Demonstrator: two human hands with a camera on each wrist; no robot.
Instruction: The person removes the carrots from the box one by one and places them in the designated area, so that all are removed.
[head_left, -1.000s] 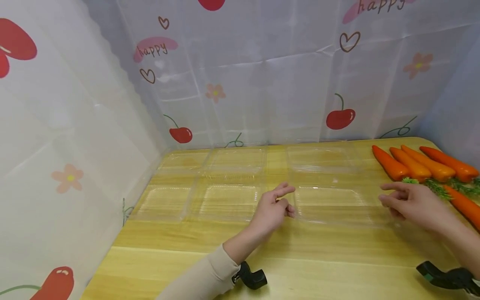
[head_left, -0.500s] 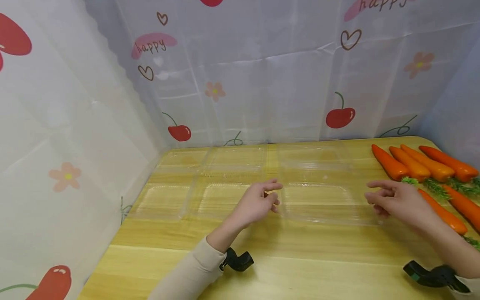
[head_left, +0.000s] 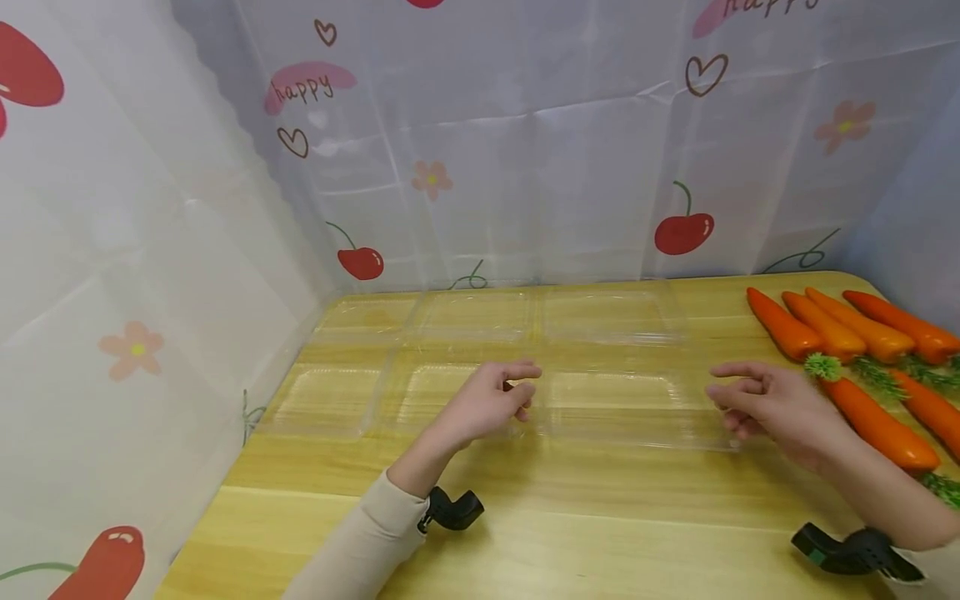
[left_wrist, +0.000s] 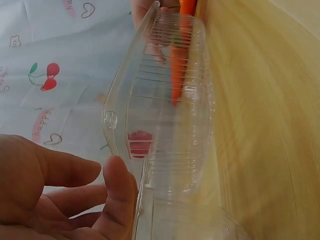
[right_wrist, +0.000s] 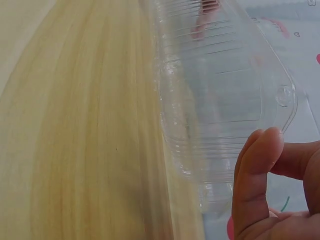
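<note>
A clear plastic clamshell box [head_left: 615,400] lies opened out on the wooden table between my two hands, its second half [head_left: 611,315] towards the back wall. My left hand [head_left: 487,404] pinches the near left corner of its rim. On the other side, my right hand [head_left: 772,408] pinches the right corner, with finger and thumb bent. In the left wrist view the box's ribbed wall [left_wrist: 165,90] rises beside my fingers. In the right wrist view the rim [right_wrist: 285,97] runs down to my fingertips. The far fingers are partly hidden.
Two more opened clear boxes [head_left: 322,396] [head_left: 472,317] stand to the left, one right beside the held box. Several orange carrots [head_left: 885,425] with green tops lie at the right. Patterned sheets [head_left: 555,183] wall the table's back and left side.
Both hands have moved left together, and the clear box has shifted left with them, closing the gap to the neighbouring box. A carrot behind the right hand has come into view.
</note>
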